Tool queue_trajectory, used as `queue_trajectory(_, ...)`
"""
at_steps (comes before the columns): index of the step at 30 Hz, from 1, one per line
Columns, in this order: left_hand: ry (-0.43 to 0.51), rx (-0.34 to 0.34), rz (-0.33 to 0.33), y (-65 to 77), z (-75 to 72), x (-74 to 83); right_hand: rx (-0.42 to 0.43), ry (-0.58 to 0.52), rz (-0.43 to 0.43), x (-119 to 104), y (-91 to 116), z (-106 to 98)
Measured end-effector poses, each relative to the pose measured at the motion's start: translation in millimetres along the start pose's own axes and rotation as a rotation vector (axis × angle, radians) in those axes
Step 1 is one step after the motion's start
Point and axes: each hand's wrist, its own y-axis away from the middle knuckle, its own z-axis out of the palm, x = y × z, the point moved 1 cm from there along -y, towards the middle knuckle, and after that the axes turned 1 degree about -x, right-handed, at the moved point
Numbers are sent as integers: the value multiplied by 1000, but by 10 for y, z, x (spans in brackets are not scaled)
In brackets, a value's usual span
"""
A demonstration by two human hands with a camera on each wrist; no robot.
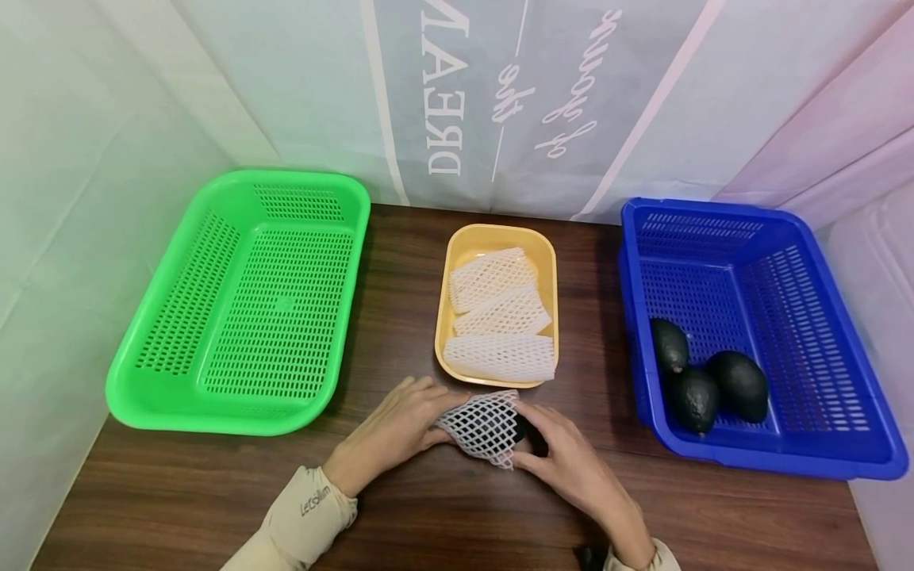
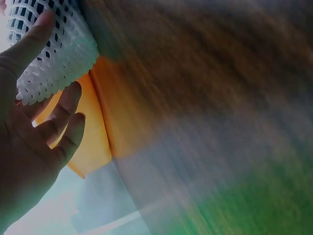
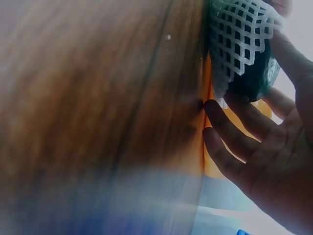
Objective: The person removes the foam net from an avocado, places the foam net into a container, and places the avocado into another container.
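A dark green avocado (image 3: 254,81) sits partly inside a white foam net sleeve (image 1: 481,428), with its bare end showing toward the right. My left hand (image 1: 400,420) holds the sleeve's left end, its thumb lying on the mesh in the left wrist view. On the other side, my right hand (image 1: 571,460) grips the sleeve's open rim between thumb and forefinger, around the avocado's exposed end. Its other fingers are spread in the right wrist view. Just beyond the hands, a yellow tray (image 1: 444,317) holds several flattened foam net sleeves (image 1: 500,357).
To the right stands a blue basket (image 1: 646,396) with three avocados (image 1: 739,386) in its near left part. A green basket (image 1: 343,333) without contents is on the left. Behind the wooden table (image 1: 428,515) hangs a printed curtain (image 1: 321,87).
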Motion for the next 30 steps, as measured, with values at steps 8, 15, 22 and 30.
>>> queue_trajectory(8,-22,3,14,-21,-8,5,10,25,-21,13,-10,8)
queue_trajectory(15,-22,-12,12,-42,-8,16,-8,40,2,-9,-26,12)
queue_trajectory(22,-37,-20,20,-48,-7,21,15,97,-12,-7,-11,5)
queue_trajectory(30,-23,-5,38,-35,-4,14,15,176,-72,-4,14,-38)
